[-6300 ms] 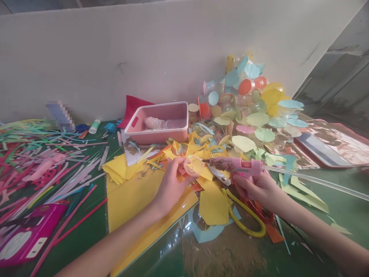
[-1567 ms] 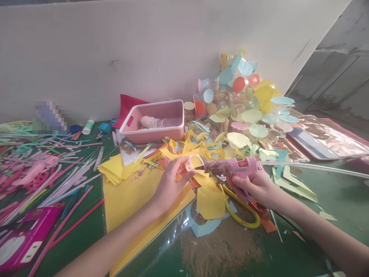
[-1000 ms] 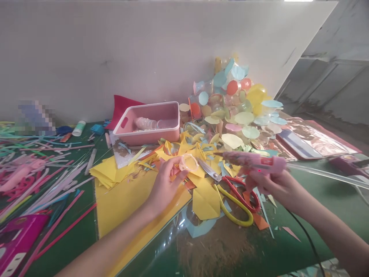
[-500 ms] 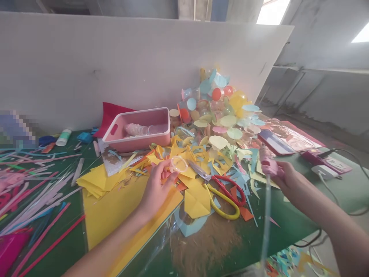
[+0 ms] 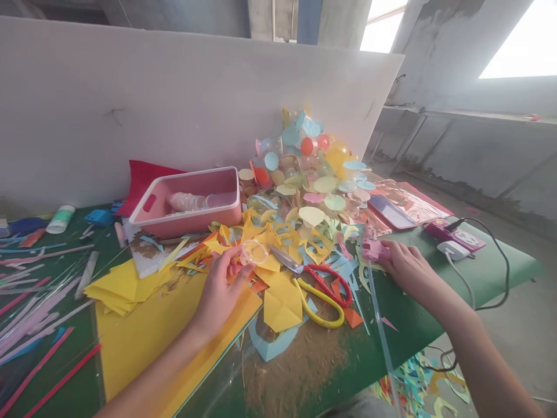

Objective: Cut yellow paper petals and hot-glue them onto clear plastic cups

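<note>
Left hand (image 5: 217,293): bare, ungloved, thumb and fingers in plain sight.
Right hand (image 5: 405,268): bare likewise (seen from the back, knuckles uppermost).
Left forearm (image 5: 156,371): uncovered from the wrist to the picture's lower edge.
Right forearm (image 5: 474,354): uncovered too, as far as the lower right corner.

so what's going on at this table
A person is doing paper craft at a green table. Their left hand pinches a small clear cup above a yellow sheet. The right hand holds a pink glue gun down on the table. Scissors lie between the hands among paper scraps, with a pink tray and a heap of paper-topped cups behind.
</note>
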The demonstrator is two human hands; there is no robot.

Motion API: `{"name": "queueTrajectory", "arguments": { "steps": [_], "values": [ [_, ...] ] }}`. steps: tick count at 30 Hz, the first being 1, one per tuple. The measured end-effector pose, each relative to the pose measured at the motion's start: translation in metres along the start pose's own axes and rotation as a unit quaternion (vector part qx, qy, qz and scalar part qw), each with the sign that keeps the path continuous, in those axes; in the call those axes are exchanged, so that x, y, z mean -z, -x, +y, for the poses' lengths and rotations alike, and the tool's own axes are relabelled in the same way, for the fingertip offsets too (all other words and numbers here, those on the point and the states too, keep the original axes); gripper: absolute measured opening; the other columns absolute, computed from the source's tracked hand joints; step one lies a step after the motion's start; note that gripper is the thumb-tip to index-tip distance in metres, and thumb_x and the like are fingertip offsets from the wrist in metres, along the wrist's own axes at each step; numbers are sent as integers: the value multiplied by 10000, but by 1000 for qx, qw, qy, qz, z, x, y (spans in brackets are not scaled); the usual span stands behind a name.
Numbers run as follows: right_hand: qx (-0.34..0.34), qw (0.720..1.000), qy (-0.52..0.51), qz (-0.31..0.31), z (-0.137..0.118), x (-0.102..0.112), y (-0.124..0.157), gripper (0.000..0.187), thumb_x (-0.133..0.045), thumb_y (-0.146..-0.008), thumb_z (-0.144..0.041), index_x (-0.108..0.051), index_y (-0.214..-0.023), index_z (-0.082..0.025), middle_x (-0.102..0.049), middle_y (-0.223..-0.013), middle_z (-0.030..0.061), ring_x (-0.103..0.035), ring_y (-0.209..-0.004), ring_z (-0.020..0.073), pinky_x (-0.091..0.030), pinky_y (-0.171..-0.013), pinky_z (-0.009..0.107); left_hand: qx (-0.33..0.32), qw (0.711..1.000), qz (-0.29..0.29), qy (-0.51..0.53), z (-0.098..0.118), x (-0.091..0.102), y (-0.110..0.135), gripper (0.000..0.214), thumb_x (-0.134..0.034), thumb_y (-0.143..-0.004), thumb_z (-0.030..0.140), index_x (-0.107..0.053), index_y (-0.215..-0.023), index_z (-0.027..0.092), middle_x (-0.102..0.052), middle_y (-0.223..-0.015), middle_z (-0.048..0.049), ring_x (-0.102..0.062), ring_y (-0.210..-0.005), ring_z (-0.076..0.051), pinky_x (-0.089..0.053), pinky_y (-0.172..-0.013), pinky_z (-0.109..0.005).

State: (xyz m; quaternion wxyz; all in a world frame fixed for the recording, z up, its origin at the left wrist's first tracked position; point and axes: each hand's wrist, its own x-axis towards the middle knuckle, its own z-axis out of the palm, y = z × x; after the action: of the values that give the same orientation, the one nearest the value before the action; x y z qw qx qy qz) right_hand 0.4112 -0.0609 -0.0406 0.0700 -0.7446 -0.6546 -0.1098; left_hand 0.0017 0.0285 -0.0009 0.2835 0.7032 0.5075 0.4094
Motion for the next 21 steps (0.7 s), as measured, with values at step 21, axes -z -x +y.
{"name": "queueTrajectory", "arguments": {
  "steps": [21],
  "values": [
    [301, 934, -184, -49, -142, 97, -2, 372, -484, -1004, -386, -579, -1301, -183, -658, -1271, 122, -615, -1164, 260, -511, -985, 411, 10, 1000, -4, 12, -4, -1, 1, 388, -565, -898, 518, -570, -1172, 244, -591, -1004, -61, -541, -885, -190, -438, -878, -376]
  ]
}}
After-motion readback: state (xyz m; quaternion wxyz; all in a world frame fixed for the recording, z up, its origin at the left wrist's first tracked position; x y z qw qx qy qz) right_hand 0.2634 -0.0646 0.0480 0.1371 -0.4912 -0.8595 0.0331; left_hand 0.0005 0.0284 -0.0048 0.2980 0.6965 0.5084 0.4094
